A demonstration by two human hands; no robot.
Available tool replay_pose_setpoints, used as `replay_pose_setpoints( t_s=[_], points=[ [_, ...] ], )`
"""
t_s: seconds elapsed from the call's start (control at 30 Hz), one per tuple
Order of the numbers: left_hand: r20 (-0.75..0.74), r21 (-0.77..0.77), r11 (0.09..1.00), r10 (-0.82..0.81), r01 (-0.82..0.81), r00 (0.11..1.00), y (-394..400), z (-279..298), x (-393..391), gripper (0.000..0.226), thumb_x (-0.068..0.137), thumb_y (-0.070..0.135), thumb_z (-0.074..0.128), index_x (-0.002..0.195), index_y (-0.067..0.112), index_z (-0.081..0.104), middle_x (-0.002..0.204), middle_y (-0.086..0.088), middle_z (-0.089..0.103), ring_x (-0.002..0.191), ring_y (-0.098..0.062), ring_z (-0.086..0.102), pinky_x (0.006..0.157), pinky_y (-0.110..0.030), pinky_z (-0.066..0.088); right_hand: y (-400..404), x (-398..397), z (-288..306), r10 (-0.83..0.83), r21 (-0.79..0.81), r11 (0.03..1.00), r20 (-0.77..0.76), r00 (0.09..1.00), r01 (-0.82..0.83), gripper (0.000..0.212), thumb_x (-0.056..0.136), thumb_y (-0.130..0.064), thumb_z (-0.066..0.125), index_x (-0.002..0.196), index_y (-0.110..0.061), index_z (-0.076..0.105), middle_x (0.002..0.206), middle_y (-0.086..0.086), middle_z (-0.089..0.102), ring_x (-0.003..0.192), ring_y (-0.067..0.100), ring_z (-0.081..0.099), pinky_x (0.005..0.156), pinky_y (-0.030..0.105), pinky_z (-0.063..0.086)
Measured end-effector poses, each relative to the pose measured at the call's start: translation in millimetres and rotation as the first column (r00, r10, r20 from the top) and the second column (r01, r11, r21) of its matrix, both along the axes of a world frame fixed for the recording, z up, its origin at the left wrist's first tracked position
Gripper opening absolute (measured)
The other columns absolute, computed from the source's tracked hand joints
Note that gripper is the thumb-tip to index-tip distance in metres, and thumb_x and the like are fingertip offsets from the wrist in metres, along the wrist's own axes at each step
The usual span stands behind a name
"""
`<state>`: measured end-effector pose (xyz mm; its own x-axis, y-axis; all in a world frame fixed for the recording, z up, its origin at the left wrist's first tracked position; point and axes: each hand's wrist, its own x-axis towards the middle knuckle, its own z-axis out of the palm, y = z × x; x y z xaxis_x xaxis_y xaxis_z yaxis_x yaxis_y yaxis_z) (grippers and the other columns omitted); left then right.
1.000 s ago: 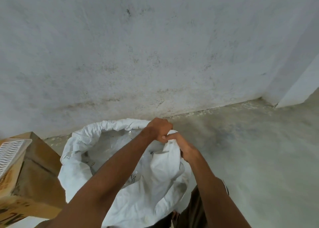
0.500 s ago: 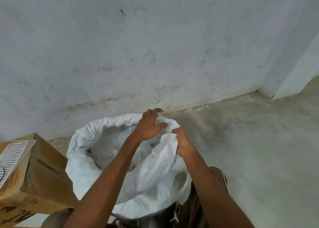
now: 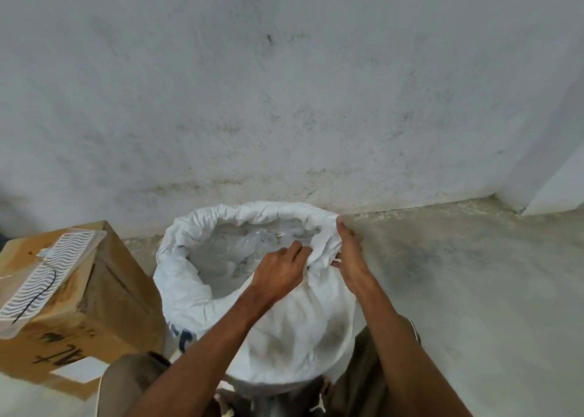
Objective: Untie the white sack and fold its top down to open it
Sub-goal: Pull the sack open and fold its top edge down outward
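Note:
The white sack [image 3: 294, 334] stands on the floor between my knees, its mouth wide open. Its rim is rolled outward along the back and left. Crumpled clear plastic [image 3: 249, 246] shows inside. My left hand [image 3: 278, 274] reaches over the near edge and pinches the bunched rim at the right side. My right hand [image 3: 350, 255] grips the same bunch of fabric from outside, its thumb on the rim's top. No tie is visible on the sack.
A brown cardboard box [image 3: 104, 306] stands close to the sack's left, with a white wavy-patterned tray [image 3: 47, 277] on top. A stained grey wall [image 3: 284, 100] rises just behind the sack. Bare concrete floor [image 3: 474, 290] spreads to the right.
The sack's mouth has spread wider and its rim is folded outward further round. Both hands have shifted to the right side of the rim. The view has tilted down.

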<state>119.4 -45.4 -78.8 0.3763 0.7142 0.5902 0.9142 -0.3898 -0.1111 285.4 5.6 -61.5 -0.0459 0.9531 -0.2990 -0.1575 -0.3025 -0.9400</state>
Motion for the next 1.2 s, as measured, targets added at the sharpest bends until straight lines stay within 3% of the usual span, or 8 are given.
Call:
replay_pose_setpoints(
  t_s=[0.13,0.23,0.37,0.63,0.73,0.93,1.03,1.2],
  points=[
    [-0.077,0.144,0.987,-0.062,0.073,0.995,11,-8,-4,0.03,0.077,0.0,0.06,0.101,0.019,0.061,0.081,-0.003,0.063,0.046,-0.017,0.049,0.038,-0.025,0.04,-22,23,10,0.122,0.472,0.726,0.626,0.77,-0.5,0.08,0.083,-0.03,0.073,0.148,-0.052,0.032,0.158,-0.015,0.018,0.147,0.007,0.017,0.117,0.04,0.03],
    [-0.06,0.18,0.979,-0.087,0.097,0.994,7,-8,-6,0.028,0.079,0.001,0.054,0.103,0.014,0.055,0.079,-0.005,0.064,0.046,-0.017,0.053,0.04,-0.027,0.042,-11,40,22,0.265,0.187,0.594,0.873,0.41,-0.782,0.069,0.081,-0.034,0.078,0.142,-0.046,0.048,0.153,-0.02,0.033,0.146,0.006,0.018,0.123,0.045,0.013],
    [0.098,0.06,0.995,-0.085,0.08,0.992,-6,6,-8,0.046,0.062,-0.007,0.07,0.091,0.014,0.041,0.069,-0.007,0.057,0.04,-0.019,0.048,0.037,-0.026,0.032,-11,23,36,-0.19,0.153,0.477,0.979,0.068,-0.865,0.055,0.066,-0.032,0.081,0.118,-0.029,0.063,0.118,-0.014,0.06,0.113,0.013,0.052,0.097,0.038,0.034],
    [0.627,-0.527,0.789,0.11,0.316,0.771,-53,3,-31,0.06,0.06,0.042,0.086,0.11,0.028,0.057,0.103,0.01,0.064,0.093,-0.009,0.063,0.079,-0.025,0.053,-29,20,-17,-0.542,0.513,0.24,0.775,0.325,-0.824,0.022,0.055,-0.007,0.08,0.07,-0.013,0.064,0.069,0.0,0.061,0.06,0.021,0.055,0.061,0.026,0.028],
    [0.45,-0.691,0.716,0.31,0.106,0.838,-61,-8,-49,0.071,0.06,0.048,0.086,0.12,0.022,0.06,0.107,0.002,0.066,0.099,-0.015,0.062,0.086,-0.032,0.05,-39,20,-30,-0.585,0.57,0.246,0.732,0.349,-0.784,0.018,0.064,-0.005,0.075,0.073,-0.015,0.063,0.073,-0.001,0.061,0.061,0.021,0.055,0.057,0.032,0.037],
    [-0.029,-0.474,0.87,0.137,-0.134,0.99,-63,-12,-25,0.028,0.075,0.02,0.071,0.1,0.013,0.063,0.091,-0.006,0.068,0.08,-0.031,0.068,0.063,-0.034,0.046,-54,2,1,0.152,-0.073,0.45,0.988,-0.004,-0.89,0.083,0.052,-0.04,0.087,0.124,-0.023,0.049,0.118,-0.005,0.049,0.106,0.019,0.054,0.082,0.039,0.052],
    [-0.212,-0.257,0.965,-0.107,0.05,0.972,-68,-15,-14,0.031,0.058,0.005,0.073,0.088,0.008,0.067,0.071,-0.007,0.063,0.048,-0.026,0.058,0.045,-0.026,0.038,-58,-6,1,0.069,-0.154,0.505,0.988,-0.138,-0.849,0.109,0.048,-0.058,0.087,0.137,-0.024,0.034,0.132,0.001,0.039,0.119,0.026,0.038,0.102,0.046,0.041],
    [-0.242,-0.039,0.967,-0.255,0.253,0.936,-70,-30,-27,0.03,0.069,-0.003,0.06,0.096,0.01,0.055,0.09,-0.008,0.069,0.049,-0.021,0.053,0.047,-0.027,0.042,-59,-23,-5,-0.115,0.057,0.405,0.993,0.011,-0.913,0.046,0.053,-0.03,0.08,0.09,-0.025,0.054,0.078,-0.008,0.06,0.082,0.019,0.06,0.067,0.031,0.038]
  ],
)
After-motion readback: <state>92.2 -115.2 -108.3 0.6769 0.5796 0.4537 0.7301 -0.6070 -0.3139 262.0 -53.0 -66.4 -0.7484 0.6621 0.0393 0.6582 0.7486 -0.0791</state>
